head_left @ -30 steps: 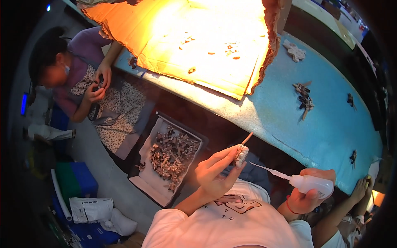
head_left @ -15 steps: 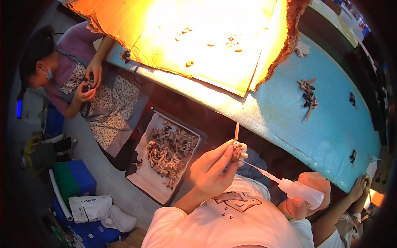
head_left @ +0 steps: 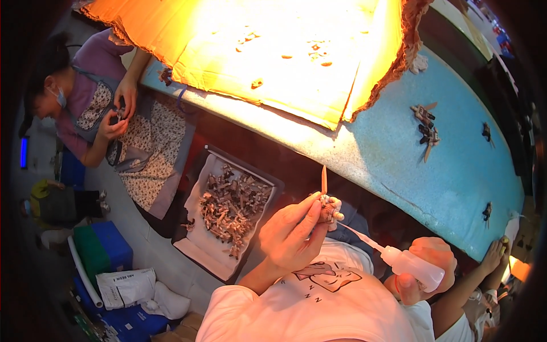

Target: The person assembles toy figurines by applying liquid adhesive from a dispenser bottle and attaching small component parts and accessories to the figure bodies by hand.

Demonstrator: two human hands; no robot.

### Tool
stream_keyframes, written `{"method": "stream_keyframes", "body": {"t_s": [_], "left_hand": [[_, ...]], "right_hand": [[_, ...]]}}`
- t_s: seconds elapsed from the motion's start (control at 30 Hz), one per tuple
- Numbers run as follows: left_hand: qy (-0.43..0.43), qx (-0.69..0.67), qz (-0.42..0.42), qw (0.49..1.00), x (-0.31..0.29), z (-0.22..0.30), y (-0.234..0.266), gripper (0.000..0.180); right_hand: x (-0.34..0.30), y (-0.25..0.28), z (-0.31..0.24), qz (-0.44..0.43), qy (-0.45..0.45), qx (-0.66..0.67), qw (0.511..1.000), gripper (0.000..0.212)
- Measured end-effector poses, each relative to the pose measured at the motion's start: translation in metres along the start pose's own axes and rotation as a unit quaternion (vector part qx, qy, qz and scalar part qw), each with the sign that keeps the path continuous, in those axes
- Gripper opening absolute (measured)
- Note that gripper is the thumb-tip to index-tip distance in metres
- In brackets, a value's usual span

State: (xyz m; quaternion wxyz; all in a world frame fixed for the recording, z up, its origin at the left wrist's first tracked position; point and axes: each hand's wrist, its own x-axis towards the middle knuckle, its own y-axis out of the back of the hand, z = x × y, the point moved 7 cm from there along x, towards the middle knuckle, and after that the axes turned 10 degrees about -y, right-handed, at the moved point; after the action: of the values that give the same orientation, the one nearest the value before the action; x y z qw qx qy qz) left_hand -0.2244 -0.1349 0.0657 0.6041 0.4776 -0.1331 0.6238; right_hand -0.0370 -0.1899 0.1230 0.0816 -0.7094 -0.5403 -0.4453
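My left hand (head_left: pixel 289 235) pinches a small brown and pale figurine (head_left: pixel 329 210) between thumb and fingers, above my shirt front. A pointed tan blade-like part (head_left: pixel 324 180) sticks up from it. Wrapped around a translucent white squeeze bottle (head_left: pixel 411 265), my right hand (head_left: pixel 436 257) holds it tilted. Its long thin nozzle (head_left: pixel 360 236) points up and left, with the tip close beside the figurine's lower side. Whether the tip touches the figurine, or any liquid comes out, I cannot make out.
A lined tray (head_left: pixel 191 249) heaped with similar brown pieces stands at left. Across the blue table (head_left: pixel 387 165) lie several figurines (head_left: pixel 426 131); brightly lit cardboard (head_left: pixel 228 74) holds small parts. A co-worker (head_left: pixel 97 85) handles a dark piece at left; another person's hands (head_left: pixel 496 256) rest at the right edge.
The whole view has shifted slightly. My hands keep nearly the same pose, with the nozzle tip still by the figurine. In the left background, a person shows more fully.
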Motion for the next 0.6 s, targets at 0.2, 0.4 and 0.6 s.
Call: {"method": "stream_keyframes", "body": {"t_s": [0.2,0.4,0.6], "left_hand": [[0.020,-0.006,-0.012,1.000,0.0020,0.0009,0.0001,0.031],[0.017,-0.011,-0.010,1.000,0.0004,0.0021,-0.0003,0.031],[0.013,-0.032,0.001,0.999,-0.0025,0.0004,-0.0001,0.041]], "right_hand": [[0.0026,0.0026,-0.0015,0.044,-0.016,0.003,0.999,0.035],[0.0002,0.0018,-0.0017,0.009,-0.020,0.002,1.000,0.036],[0.0036,-0.0013,-0.0014,0.001,-0.033,0.021,0.999,0.034]]}}
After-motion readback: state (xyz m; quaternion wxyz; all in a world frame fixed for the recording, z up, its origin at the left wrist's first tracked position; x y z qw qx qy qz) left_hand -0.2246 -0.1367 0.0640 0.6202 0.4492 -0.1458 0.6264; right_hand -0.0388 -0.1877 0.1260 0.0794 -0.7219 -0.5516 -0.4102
